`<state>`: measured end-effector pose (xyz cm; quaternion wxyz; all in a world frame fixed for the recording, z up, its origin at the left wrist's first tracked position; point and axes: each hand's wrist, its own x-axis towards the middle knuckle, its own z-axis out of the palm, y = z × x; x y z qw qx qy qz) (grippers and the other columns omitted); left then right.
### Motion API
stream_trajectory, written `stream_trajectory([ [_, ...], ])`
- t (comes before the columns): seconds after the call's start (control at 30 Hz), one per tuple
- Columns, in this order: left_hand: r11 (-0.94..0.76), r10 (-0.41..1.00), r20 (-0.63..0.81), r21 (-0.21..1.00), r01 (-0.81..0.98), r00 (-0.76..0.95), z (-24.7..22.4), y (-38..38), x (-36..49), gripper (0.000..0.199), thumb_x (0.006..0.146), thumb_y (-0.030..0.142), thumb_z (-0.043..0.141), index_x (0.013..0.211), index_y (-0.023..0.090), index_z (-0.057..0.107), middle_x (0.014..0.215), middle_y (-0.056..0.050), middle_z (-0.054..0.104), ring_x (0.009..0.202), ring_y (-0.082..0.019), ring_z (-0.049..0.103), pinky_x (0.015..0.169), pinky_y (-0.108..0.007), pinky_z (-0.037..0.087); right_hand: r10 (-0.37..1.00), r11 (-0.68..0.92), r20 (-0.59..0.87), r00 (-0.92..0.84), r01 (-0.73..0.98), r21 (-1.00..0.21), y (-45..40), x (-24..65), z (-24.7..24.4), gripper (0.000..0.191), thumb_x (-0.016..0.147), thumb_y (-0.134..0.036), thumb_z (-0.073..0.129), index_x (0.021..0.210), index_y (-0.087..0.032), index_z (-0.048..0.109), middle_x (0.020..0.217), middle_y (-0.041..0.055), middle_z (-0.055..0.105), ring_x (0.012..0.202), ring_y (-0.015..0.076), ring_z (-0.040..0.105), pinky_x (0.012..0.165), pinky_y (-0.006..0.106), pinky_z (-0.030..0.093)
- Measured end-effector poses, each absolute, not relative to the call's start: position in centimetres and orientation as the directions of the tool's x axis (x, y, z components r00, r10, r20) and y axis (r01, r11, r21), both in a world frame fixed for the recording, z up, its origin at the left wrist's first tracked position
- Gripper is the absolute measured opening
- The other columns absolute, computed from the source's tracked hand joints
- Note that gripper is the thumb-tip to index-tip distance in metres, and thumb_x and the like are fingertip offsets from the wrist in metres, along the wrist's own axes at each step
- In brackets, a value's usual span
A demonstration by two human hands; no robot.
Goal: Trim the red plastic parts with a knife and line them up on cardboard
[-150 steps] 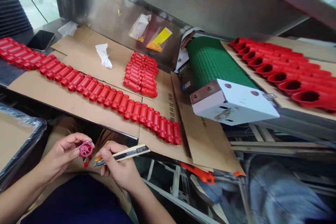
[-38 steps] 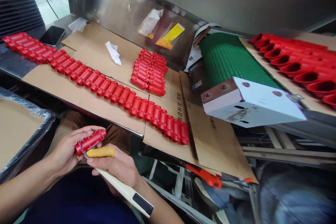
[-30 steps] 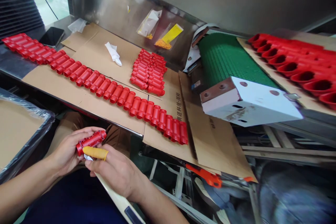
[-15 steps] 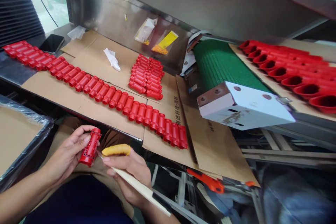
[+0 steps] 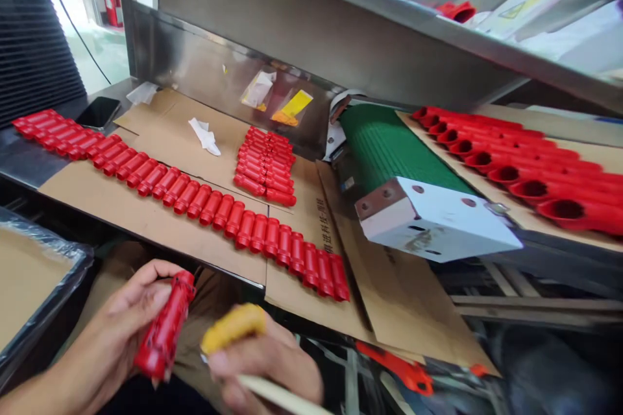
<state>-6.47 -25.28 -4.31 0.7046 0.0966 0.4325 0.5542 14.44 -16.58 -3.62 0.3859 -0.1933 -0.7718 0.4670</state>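
My left hand [image 5: 127,312] is closed around a red plastic tubular part [image 5: 168,325] with dark markings along its side, held tilted above my lap. To its right, my right hand [image 5: 272,353] grips a slim cream-handled tool [image 5: 280,394] like a pen; motion blur hides its tip. A yellow finger cot [image 5: 234,327] covers the index finger. The tool and the red part are apart. Beyond my hands, a long row of similar red parts [image 5: 221,211] runs across the cardboard [image 5: 204,253] on the bench.
A smaller block of red parts [image 5: 267,165] lies behind the row. At right stand a green conveyor belt [image 5: 396,142] with a white metal end [image 5: 438,220] and more red tubes [image 5: 506,172]. Orange-handled scissors [image 5: 399,366] sit low right. A plastic-lined box [image 5: 29,285] is at left.
Both hands have moved lower in view, and the right hand with its tool has drawn away from the red part. The camera has tilted up, showing more of the upper shelf.
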Motion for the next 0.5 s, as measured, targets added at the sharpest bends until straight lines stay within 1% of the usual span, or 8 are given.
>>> stream_trajectory([
  [0.07, 0.385, 0.832, -0.554, 0.613, -0.69, -0.029, -5.4, -24.4, -6.4, 0.042, 0.085, 0.053, 0.086, 0.117, 0.03, 0.074, 0.078, 0.001, 0.069, 0.047, -0.011, 0.058, 0.043, -0.021, 0.049, 0.678, 0.458, 0.386, -0.625, -0.052, -0.887, -16.6, 13.4, -3.8, 0.018, 0.103, -0.039, 0.073, 0.113, -0.026, 0.083, 0.092, 0.0062, 0.084, 0.08, 0.0212, 0.079, 0.075, 0.031, 0.067],
  [0.1, 0.385, 0.828, -0.56, 0.616, -0.687, -0.038, -5.9, -24.1, -6.3, 0.044, 0.085, 0.054, 0.086, 0.118, 0.028, 0.073, 0.076, 0.002, 0.068, 0.045, -0.01, 0.058, 0.041, -0.02, 0.047, 0.691, 0.443, 0.379, -0.616, -0.055, -0.895, -16.5, 12.9, -4.0, 0.021, 0.105, -0.04, 0.071, 0.111, -0.024, 0.083, 0.093, 0.0072, 0.084, 0.082, 0.0201, 0.079, 0.077, 0.03, 0.066],
  [0.17, 0.377, 0.837, -0.546, 0.626, -0.682, -0.039, -6.6, -23.9, -6.2, 0.044, 0.088, 0.053, 0.084, 0.12, 0.026, 0.071, 0.079, 0.002, 0.07, 0.045, -0.011, 0.061, 0.041, -0.019, 0.048, 0.708, 0.424, 0.381, -0.595, -0.074, -0.903, -16.3, 12.1, -4.3, 0.024, 0.107, -0.042, 0.071, 0.108, -0.021, 0.083, 0.093, 0.0084, 0.084, 0.084, 0.0185, 0.078, 0.078, 0.029, 0.063],
  [0.23, 0.381, 0.841, -0.54, 0.637, -0.67, -0.035, -6.8, -24.0, -6.1, 0.041, 0.091, 0.05, 0.082, 0.12, 0.024, 0.07, 0.084, 0.0, 0.072, 0.046, -0.011, 0.062, 0.041, -0.019, 0.049, 0.702, 0.425, 0.394, -0.593, -0.095, -0.9, -16.2, 11.7, -4.5, 0.023, 0.106, -0.041, 0.071, 0.108, -0.021, 0.083, 0.094, 0.0085, 0.085, 0.085, 0.0178, 0.077, 0.078, 0.028, 0.062],
  [0.33, 0.374, 0.848, -0.529, 0.65, -0.662, -0.04, -6.9, -24.2, -6.4, 0.045, 0.09, 0.051, 0.083, 0.122, 0.023, 0.071, 0.085, -0.002, 0.074, 0.046, -0.011, 0.061, 0.042, -0.021, 0.051, 0.697, 0.443, 0.418, -0.583, -0.108, -0.89, -16.0, 11.7, -4.6, 0.019, 0.107, -0.037, 0.072, 0.111, -0.022, 0.083, 0.097, 0.008, 0.085, 0.088, 0.0176, 0.077, 0.081, 0.028, 0.063],
  [0.4, 0.276, 0.871, -0.47, 0.707, -0.651, -0.14, -6.9, -24.2, -6.8, 0.05, 0.085, 0.049, 0.089, 0.123, 0.023, 0.071, 0.09, -0.004, 0.077, 0.056, -0.014, 0.068, 0.049, -0.023, 0.058, 0.712, 0.473, 0.448, -0.54, -0.102, -0.875, -16.2, 12.0, -4.7, 0.015, 0.107, -0.033, 0.071, 0.113, -0.023, 0.082, 0.106, 0.0086, 0.084, 0.095, 0.0183, 0.078, 0.086, 0.029, 0.064],
  [0.5, 0.026, 0.877, -0.288, 0.827, -0.561, -0.385, -7.2, -24.1, -7.5, 0.049, 0.075, 0.036, 0.099, 0.115, 0.024, 0.072, 0.098, -0.005, 0.081, 0.078, -0.019, 0.078, 0.069, -0.027, 0.067, 0.698, 0.554, 0.513, -0.499, -0.078, -0.829, -17.0, 12.3, -5.3, 0.018, 0.107, -0.023, 0.068, 0.122, -0.022, 0.078, 0.117, 0.0108, 0.082, 0.106, 0.0198, 0.078, 0.093, 0.031, 0.065],
])
